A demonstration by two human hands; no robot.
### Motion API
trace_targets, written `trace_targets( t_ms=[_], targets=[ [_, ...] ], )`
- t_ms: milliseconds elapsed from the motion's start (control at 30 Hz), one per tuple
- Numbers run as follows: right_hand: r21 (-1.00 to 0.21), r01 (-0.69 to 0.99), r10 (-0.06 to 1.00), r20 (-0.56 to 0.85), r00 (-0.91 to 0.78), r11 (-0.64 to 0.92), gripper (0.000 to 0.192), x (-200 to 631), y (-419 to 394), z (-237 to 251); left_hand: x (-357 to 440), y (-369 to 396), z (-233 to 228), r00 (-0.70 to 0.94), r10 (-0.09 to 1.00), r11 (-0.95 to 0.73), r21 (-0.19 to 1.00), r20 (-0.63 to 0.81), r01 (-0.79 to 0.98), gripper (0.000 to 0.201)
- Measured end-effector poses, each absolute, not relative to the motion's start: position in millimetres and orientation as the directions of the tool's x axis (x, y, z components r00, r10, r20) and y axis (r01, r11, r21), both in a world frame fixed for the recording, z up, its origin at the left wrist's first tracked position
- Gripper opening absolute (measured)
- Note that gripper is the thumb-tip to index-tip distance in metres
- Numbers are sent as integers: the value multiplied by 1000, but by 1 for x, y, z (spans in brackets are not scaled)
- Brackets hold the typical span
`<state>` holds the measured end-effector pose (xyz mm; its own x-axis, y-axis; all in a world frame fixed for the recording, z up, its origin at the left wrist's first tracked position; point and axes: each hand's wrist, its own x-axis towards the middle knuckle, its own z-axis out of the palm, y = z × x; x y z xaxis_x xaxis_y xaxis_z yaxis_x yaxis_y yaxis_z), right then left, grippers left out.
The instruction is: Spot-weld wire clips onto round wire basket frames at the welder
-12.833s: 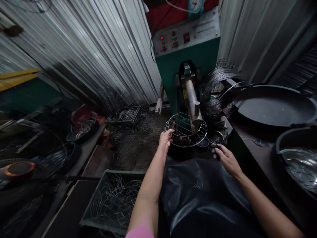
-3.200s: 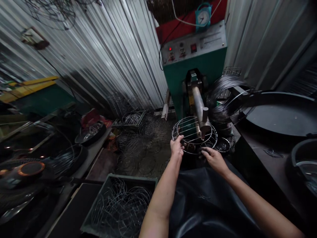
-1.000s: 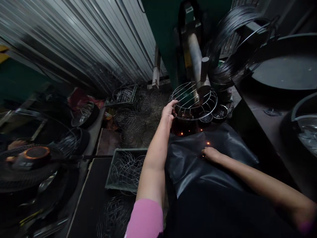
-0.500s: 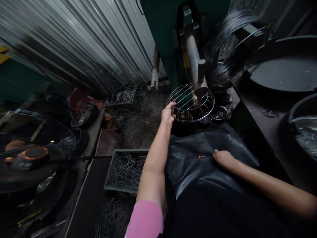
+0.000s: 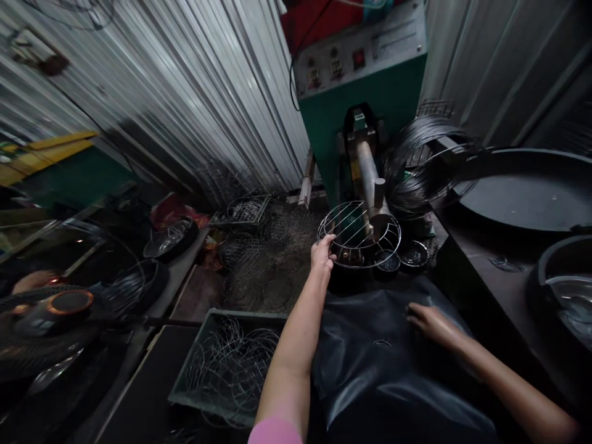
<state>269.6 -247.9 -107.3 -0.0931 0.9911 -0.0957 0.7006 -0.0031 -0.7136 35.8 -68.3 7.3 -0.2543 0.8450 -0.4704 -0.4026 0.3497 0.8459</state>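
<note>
My left hand (image 5: 324, 251) grips the near-left rim of a round wire frame (image 5: 354, 234), which has parallel bars across its top and curved wires down its sides. The frame sits under the pointed tip of a machine's thick metal arm (image 5: 369, 169); whether the tip touches a wire I cannot tell. My right hand (image 5: 432, 324) hovers over a black sheet (image 5: 361, 364) across my lap, its fingers bent together; anything between them is too small to make out. A few short wire pieces (image 5: 382, 342) lie on the sheet, left of that hand.
A green crate (image 5: 185, 391) of bent wires stands at left. Small round dishes (image 5: 414, 253) sit beyond the frame. At right are a wire coil (image 5: 416, 166), a wide black pan (image 5: 518, 194) and a dark table (image 5: 490, 246). A fan (image 5: 69, 302) and another person's hand (image 5: 34, 280) are far left.
The camera view has tilted up, showing the machine's control panel. My left hand still holds the wire frame. My right hand has shifted slightly away from the wire pieces, and a spark glow on the sheet is gone.
</note>
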Motion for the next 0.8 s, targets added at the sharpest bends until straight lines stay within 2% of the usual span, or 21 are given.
trace_targets(
  t_ms=[33,133,167,233,300,400,467,533,700,800],
  targets=[
    [-789,614,999,-52,-12,-33,14,266,-243,-96,36,-68,6,-248,848,347,845,-468,-408,30],
    [-982,185,975,1,221,-41,28,250,-218,-53,36,-68,4,-231,848,351,833,-476,-428,32],
    [-998,62,958,22,286,5,30,242,-209,-40,36,-68,4,-228,845,357,827,-485,-435,32],
    [-991,-72,940,85,331,115,33,224,-192,-20,36,-69,2,-228,832,372,814,-505,-447,34],
    [-986,-74,953,123,276,149,34,207,-179,-13,37,-70,1,-236,822,381,809,-518,-447,34],
    [-991,102,980,100,172,84,36,194,-169,-19,38,-73,1,-265,843,337,843,-469,-420,33],
    [-972,225,981,104,165,66,34,195,-166,-26,39,-74,2,-285,868,281,875,-407,-394,35],
    [-959,274,977,120,175,68,33,198,-165,-29,40,-75,3,-298,879,251,893,-371,-373,37],
    [-982,190,978,46,205,6,34,200,-165,-25,44,-76,0,-324,870,245,897,-371,-368,39],
    [-988,156,973,48,227,13,37,197,-164,-26,45,-76,-5,-313,876,238,893,-367,-381,42]
  ],
)
